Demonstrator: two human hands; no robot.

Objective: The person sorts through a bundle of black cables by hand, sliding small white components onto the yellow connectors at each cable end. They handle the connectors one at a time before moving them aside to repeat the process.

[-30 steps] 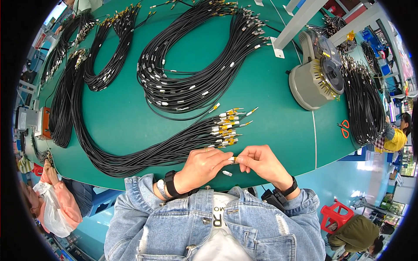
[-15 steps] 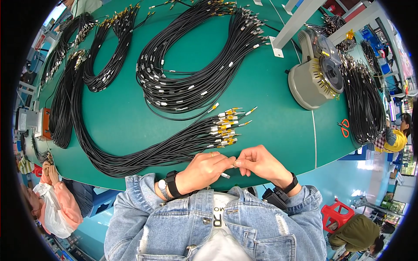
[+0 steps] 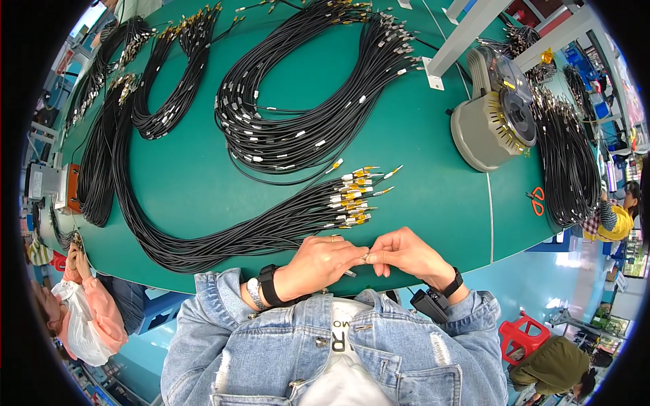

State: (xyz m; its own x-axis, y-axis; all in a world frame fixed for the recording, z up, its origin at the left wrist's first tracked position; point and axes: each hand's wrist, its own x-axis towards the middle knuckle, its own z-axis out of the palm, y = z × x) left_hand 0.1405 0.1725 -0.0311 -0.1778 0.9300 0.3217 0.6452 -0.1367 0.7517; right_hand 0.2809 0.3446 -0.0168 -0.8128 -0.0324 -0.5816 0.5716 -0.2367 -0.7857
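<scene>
Fingertips meet over a small cable end [image 3: 365, 258], mostly hidden by the fingers, at the near edge of a green counter [image 3: 433, 210]. The left hand [image 3: 325, 260] and the right hand [image 3: 404, 256] each have a closed grip, thumb and fingers pinched on the piece from either side. A white tag [image 3: 350, 273] shows just on the near side of the left hand's fingers. A bundle of black cables [image 3: 223, 247] curves in from the left, its yellow-and-white tagged ends lying just beyond the hands. A larger looped bundle [image 3: 291, 162] with white tags rests at far center. To the right, a gray round-bodied machine [image 3: 481, 135] sits on the counter near orange-handled scissors [image 3: 537, 201], with a hanging black cable bundle [image 3: 567, 166] farther right. A co-worker in a pink top [image 3: 107, 314] is seated at left; a red stool [image 3: 525, 335] stands on the floor at near right.
</scene>
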